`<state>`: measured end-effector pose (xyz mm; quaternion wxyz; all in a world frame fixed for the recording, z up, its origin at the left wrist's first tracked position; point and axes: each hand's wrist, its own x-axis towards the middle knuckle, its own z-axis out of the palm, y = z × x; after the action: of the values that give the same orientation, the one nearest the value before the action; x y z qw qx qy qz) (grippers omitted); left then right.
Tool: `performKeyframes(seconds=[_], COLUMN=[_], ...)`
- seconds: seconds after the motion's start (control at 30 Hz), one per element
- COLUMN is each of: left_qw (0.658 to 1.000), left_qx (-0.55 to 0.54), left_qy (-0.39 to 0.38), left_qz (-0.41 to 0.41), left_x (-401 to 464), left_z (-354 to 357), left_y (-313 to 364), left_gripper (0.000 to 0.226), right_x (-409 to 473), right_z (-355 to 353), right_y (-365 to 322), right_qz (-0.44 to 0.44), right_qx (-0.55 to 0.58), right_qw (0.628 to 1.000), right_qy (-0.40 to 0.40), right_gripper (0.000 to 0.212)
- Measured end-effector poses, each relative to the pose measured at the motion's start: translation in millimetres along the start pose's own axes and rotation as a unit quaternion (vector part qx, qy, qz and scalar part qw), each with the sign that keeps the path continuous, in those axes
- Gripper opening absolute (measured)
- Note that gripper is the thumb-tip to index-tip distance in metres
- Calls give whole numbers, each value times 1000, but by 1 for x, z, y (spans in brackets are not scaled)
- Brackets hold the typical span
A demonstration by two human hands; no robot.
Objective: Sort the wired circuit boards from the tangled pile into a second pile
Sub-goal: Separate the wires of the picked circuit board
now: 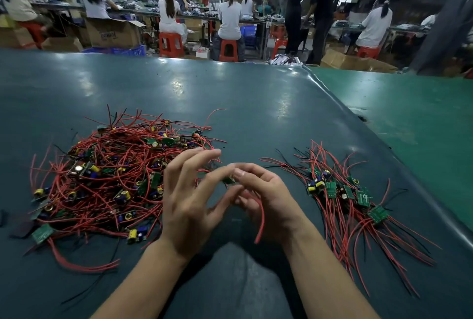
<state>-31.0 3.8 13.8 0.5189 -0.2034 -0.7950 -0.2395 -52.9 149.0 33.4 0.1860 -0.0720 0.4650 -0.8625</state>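
Observation:
A big tangled pile (112, 178) of small green circuit boards with red and black wires lies on the left of the dark green table (230, 103). A smaller, neater pile (343, 190) of boards lies on the right. Between them, my right hand (266, 198) pinches a small green board (229, 180) whose red wire (261, 219) hangs down past my palm. My left hand (190, 198) is beside it with fingers spread, its fingertips touching the same board; blur hides the exact grip.
A lighter green mat (409, 119) covers the table's right side beyond a raised seam. Loose black wires lie near the front left. Behind the table, seated and standing people work at benches among red stools and cardboard boxes.

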Motion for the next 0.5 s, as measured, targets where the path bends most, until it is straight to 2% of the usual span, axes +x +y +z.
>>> performKeyframes(seconds=[0.1,0.2,0.3,0.37,0.43,0.47,0.5], left_qw=[998,994,989,971,949,945,945], left_qx=[-11,-107,-91,-112,-149,-161,-171], left_qy=[54,-14,-75,-111,-110,-96,-78], left_qz=[-4,-23,-83,-177,-256,-269,-269], left_x=[-3,-5,-6,-6,-5,-5,-4], left_z=[-2,-2,0,0,1,2,2], left_y=[5,10,12,13,12,11,11], left_gripper=[19,34,51,65,74,69,55], right_x=[1,0,-2,-3,-3,-2,-2], right_z=[-1,-3,-7,-9,-9,-8,-8], right_y=[-4,-9,-15,-16,-15,-13,-11], right_qz=[-33,-54,-64,-69,-59,-50,-42], right_qx=[64,128,168,114,48,22,1], right_qw=[996,989,983,991,997,998,999], right_qy=[46,56,38,29,22,20,21], right_gripper=[16,20,23,23,25,27,28])
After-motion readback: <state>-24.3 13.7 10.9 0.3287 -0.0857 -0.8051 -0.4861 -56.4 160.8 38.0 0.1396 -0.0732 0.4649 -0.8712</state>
